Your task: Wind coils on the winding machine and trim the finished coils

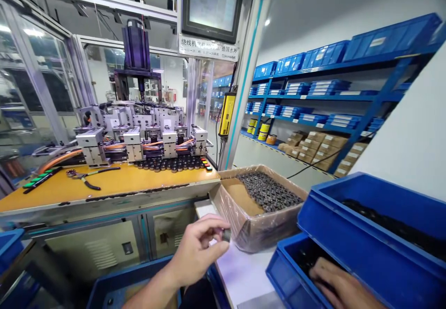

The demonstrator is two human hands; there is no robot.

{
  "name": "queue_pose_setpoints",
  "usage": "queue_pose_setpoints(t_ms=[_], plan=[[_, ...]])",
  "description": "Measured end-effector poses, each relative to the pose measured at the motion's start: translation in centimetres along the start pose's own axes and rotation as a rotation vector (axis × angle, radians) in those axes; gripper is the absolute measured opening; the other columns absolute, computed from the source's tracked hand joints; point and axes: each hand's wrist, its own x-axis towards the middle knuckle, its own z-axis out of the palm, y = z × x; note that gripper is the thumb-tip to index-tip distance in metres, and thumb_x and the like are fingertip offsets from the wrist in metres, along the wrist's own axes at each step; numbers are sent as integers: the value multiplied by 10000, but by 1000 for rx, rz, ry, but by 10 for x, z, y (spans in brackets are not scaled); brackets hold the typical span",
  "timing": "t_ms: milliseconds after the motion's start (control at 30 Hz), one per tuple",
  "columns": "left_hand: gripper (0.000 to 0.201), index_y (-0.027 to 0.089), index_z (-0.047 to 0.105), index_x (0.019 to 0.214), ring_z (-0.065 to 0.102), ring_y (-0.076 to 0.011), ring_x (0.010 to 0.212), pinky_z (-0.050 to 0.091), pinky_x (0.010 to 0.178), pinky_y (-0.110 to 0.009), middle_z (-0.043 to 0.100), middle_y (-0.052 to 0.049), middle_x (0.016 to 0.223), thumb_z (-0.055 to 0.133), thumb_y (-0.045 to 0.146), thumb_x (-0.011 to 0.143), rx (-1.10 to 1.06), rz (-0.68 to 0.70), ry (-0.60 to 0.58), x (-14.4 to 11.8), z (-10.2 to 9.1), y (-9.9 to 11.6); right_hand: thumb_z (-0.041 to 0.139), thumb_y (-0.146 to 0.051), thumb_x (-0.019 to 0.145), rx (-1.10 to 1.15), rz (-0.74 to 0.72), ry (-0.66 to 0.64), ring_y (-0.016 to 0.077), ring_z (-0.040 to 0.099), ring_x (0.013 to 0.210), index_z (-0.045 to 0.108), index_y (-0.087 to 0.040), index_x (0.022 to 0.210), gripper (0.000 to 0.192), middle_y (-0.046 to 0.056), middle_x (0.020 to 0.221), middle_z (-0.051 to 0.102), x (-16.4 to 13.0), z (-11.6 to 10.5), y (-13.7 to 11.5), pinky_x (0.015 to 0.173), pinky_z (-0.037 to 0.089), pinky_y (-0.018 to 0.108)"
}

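Observation:
My left hand (200,251) is raised in front of the cardboard box, its thumb and fingers pinched on a small dark grey part (226,235). The part's exact kind is too small to tell. My right hand (336,279) reaches down into the small blue bin (291,276), among black parts (308,255). Its fingers are blurred and their tips partly hidden, so what they hold does not show. Beyond my left hand, the cardboard box (252,230), lined with clear plastic, holds many small dark metal parts (268,190).
A larger blue bin (362,234) of black parts overlaps the small one. At left stands a machine (132,141) on a yellow worktop (118,183), with rows of small dark round parts (170,164) and pliers (88,176). A blue tub (132,276) sits below.

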Motion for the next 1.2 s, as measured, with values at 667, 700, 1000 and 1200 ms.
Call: queue_pose_setpoints(t_ms=[667, 700, 1000, 1200], plan=[[313, 251, 783, 956, 669, -155, 780, 559, 729, -238, 747, -72, 971, 860, 173, 663, -237, -54, 27, -42, 11, 9, 573, -67, 890, 441, -162, 264, 137, 611, 693, 590, -178, 911, 115, 38, 804, 595, 54, -20, -161, 597, 533, 223], [302, 253, 790, 932, 674, -148, 765, 558, 719, -223, 759, -68, 959, 861, 159, 654, -220, -51, 27, -41, 13, 9, 585, -77, 893, 439, -156, 280, 134, 601, 681, 581, -179, 893, 102, 34, 795, 587, 53, -20, -160, 586, 522, 223], [271, 237, 787, 947, 718, -164, 797, 582, 747, -239, 786, -71, 999, 841, 175, 688, -365, -226, -109, -34, 37, 5, 578, -124, 939, 419, -175, 290, 123, 608, 686, 592, -175, 893, 70, 29, 790, 632, 51, -18, -161, 599, 488, 218], [344, 270, 795, 944, 727, -122, 766, 560, 745, -161, 808, -8, 859, 862, 119, 643, -403, -282, -126, -33, 48, 4, 558, -57, 914, 408, -211, 296, 133, 617, 730, 605, -157, 925, 111, 45, 795, 656, 52, -18, -159, 659, 511, 220]])
